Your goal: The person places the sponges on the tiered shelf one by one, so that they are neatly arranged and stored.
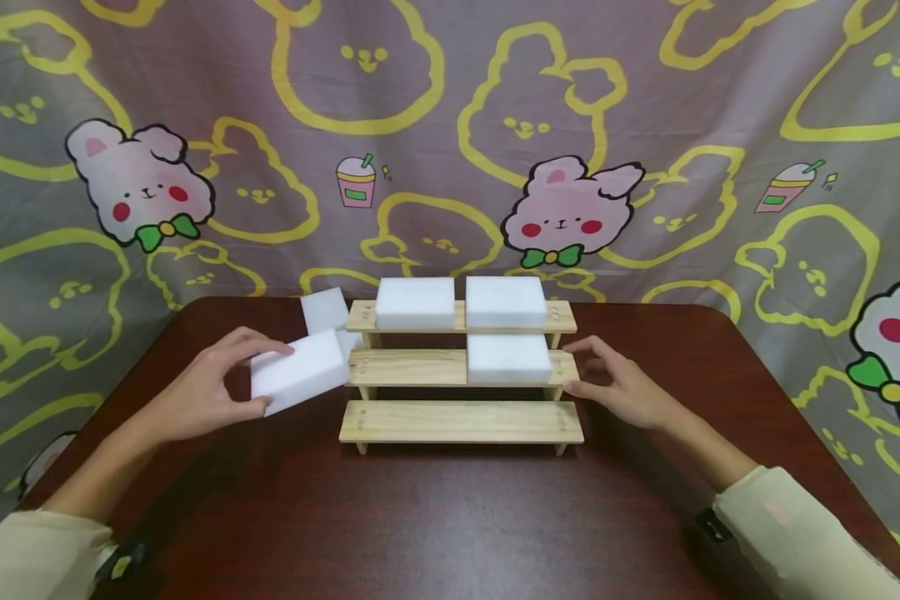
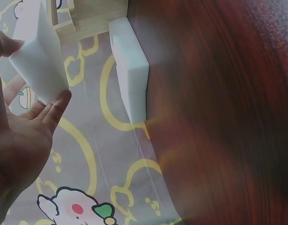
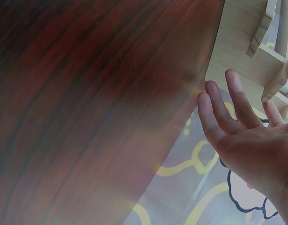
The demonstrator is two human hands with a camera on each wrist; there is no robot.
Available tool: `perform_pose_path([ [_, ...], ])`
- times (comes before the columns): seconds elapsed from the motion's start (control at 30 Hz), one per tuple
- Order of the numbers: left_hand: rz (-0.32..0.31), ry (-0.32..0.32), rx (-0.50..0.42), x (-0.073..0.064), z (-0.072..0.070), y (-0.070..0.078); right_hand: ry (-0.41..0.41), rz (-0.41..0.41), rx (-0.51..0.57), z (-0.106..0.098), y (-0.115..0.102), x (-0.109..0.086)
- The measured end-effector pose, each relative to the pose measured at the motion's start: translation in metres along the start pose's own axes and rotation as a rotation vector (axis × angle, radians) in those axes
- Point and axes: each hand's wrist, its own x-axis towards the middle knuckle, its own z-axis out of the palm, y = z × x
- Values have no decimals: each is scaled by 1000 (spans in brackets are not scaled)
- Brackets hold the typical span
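My left hand [image 1: 213, 387] grips a white foam block [image 1: 300, 371] by its ends, thumb on one side and fingers on the other, left of a three-tier wooden stand [image 1: 412, 421]. In the left wrist view the same block [image 2: 38, 56] is held up off the table. Two white blocks [image 1: 416, 302] sit side by side on the top tier, and one white block [image 1: 508, 358] lies on the right of the middle tier. At the stand's right end is my right hand [image 1: 626, 387], its fingers spread and holding nothing; the right wrist view shows the palm [image 3: 261, 145].
More white blocks [image 1: 324, 312] lie on the dark wooden table [image 1: 450, 517] behind the held block, left of the stand; the left wrist view shows these blocks [image 2: 130, 65] on the tabletop. A patterned curtain [image 1: 435, 167] hangs behind the table.
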Motion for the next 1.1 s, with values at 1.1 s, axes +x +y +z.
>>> perform_pose_path([
  [1.1,113,-95,-81,18,20,17,7,9,-19,0,1,0],
])
